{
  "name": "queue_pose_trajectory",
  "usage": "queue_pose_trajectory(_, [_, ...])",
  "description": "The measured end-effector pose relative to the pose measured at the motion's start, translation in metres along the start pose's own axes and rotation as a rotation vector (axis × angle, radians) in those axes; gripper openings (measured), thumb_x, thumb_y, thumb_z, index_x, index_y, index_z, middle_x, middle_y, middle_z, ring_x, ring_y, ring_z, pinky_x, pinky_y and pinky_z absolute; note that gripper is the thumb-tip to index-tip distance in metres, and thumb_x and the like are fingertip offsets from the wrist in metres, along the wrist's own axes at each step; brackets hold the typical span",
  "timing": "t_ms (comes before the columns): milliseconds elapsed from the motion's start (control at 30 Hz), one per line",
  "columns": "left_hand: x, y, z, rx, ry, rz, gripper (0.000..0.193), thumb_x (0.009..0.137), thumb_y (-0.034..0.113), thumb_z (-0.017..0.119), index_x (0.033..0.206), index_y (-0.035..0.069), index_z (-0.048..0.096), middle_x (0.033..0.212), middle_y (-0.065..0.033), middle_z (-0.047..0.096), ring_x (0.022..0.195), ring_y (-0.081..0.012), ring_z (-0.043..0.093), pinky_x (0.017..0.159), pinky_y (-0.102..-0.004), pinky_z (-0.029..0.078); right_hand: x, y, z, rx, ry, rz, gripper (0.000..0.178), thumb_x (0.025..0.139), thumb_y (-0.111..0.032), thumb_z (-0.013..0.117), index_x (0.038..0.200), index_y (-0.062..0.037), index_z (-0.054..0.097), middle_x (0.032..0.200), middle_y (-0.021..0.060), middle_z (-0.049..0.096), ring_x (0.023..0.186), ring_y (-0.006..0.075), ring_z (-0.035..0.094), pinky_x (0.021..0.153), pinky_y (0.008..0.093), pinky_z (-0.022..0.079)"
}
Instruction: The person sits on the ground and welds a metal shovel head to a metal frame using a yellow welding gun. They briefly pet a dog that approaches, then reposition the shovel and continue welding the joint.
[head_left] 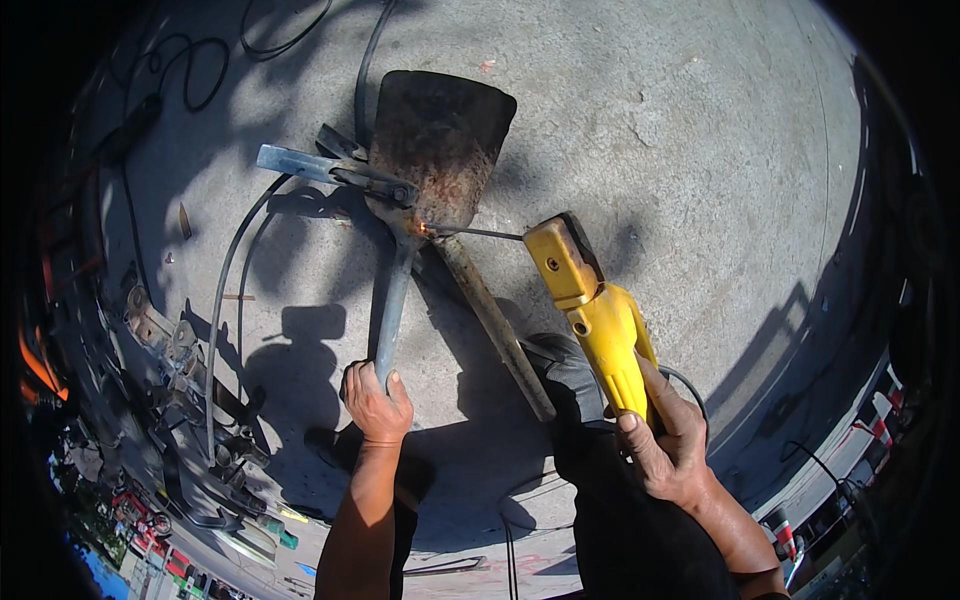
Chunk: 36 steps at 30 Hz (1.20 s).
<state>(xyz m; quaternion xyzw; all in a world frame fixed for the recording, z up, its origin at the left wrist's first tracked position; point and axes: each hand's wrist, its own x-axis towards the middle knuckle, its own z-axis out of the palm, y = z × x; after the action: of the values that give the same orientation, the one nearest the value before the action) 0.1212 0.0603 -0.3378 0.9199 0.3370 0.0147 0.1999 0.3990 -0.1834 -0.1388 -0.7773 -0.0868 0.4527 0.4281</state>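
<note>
My left hand (377,400) is closed around the lower end of a grey metal tube (397,308), which runs up to the neck of a rusty, dark shovel blade (443,140). A metal clamp (375,182) with a cable grips near the neck. My right hand (668,442) is wrapped round a yellow welding electrode holder (612,340). From its head a thin welding rod (485,233) reaches left to the neck, where a small orange glow (423,229) shows. A rusty pipe (490,322) slants from beneath the neck toward my leg.
Black cables (215,330) run across the concrete floor (700,170), some looped at the upper left. Metal parts and tools (180,345) lie heaped along the left. My dark shoe (562,365) is beside the rusty pipe. Shadows fall over the floor.
</note>
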Motion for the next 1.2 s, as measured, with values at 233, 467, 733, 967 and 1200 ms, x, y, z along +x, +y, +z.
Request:
queue_pose_trajectory(233, [0.0013,0.0017,-0.0012,0.009,0.001,0.0,0.037,0.099,0.032,0.055,0.101,-0.005,0.056,0.095,-0.0247,0.057,0.092,-0.0453,0.057,0.083,-0.0534,0.046,0.002,-0.0005,-0.0003,-0.009,-0.013,-0.018,0.058,0.1,-0.016,0.068,0.148,0.0089,0.046,0.101,0.0174,0.074,0.082,0.0175,0.071,0.077,0.029,0.054])
queue_pose_trajectory(467, [0.0033,0.0037,-0.0019,0.006,0.008,0.013,0.038,0.1,0.033,0.053,0.1,-0.005,0.055,0.094,-0.0244,0.057,0.091,-0.0452,0.057,0.082,-0.0535,0.045,0.0016,0.0004,0.0007,0.002,-0.007,0.003,0.058,0.1,-0.016,0.068,0.149,0.0079,0.046,0.099,0.0156,0.073,0.08,0.0165,0.07,0.076,0.0286,0.053])
queue_pose_trajectory(733, [0.0036,0.0038,-0.0023,0.003,0.009,0.016,0.039,0.1,0.034,0.052,0.099,-0.004,0.055,0.093,-0.0241,0.056,0.09,-0.045,0.056,0.081,-0.0536,0.045,0.0022,0.0024,0.0011,-0.007,-0.006,-0.012,0.058,0.1,-0.016,0.068,0.148,0.0082,0.047,0.095,0.0143,0.073,0.077,0.0158,0.07,0.074,0.0278,0.053])
queue_pose_trajectory(967, [0.0051,0.0059,-0.0042,-0.007,-0.008,0.0,0.039,0.1,0.034,0.053,0.099,-0.004,0.055,0.092,-0.0238,0.056,0.089,-0.0448,0.056,0.081,-0.0536,0.045,-0.002,0.004,-0.0011,-0.002,0.029,-0.017,0.058,0.1,-0.015,0.067,0.148,0.011,0.045,0.096,0.0141,0.073,0.078,0.0161,0.07,0.074,0.0279,0.053])
queue_pose_trajectory(1200, [0.0061,0.0066,-0.0045,-0.008,0.003,0.001,0.039,0.1,0.035,0.052,0.097,-0.004,0.054,0.092,-0.0239,0.056,0.088,-0.0449,0.055,0.08,-0.0536,0.044,-0.0063,0.0067,0.0009,0.071,0.1,-0.048,0.064,0.104,-0.029,0.061,0.153,0.0066,0.04,0.095,0.0115,0.069,0.062,0.0091,0.059,0.057,0.0225,0.048])
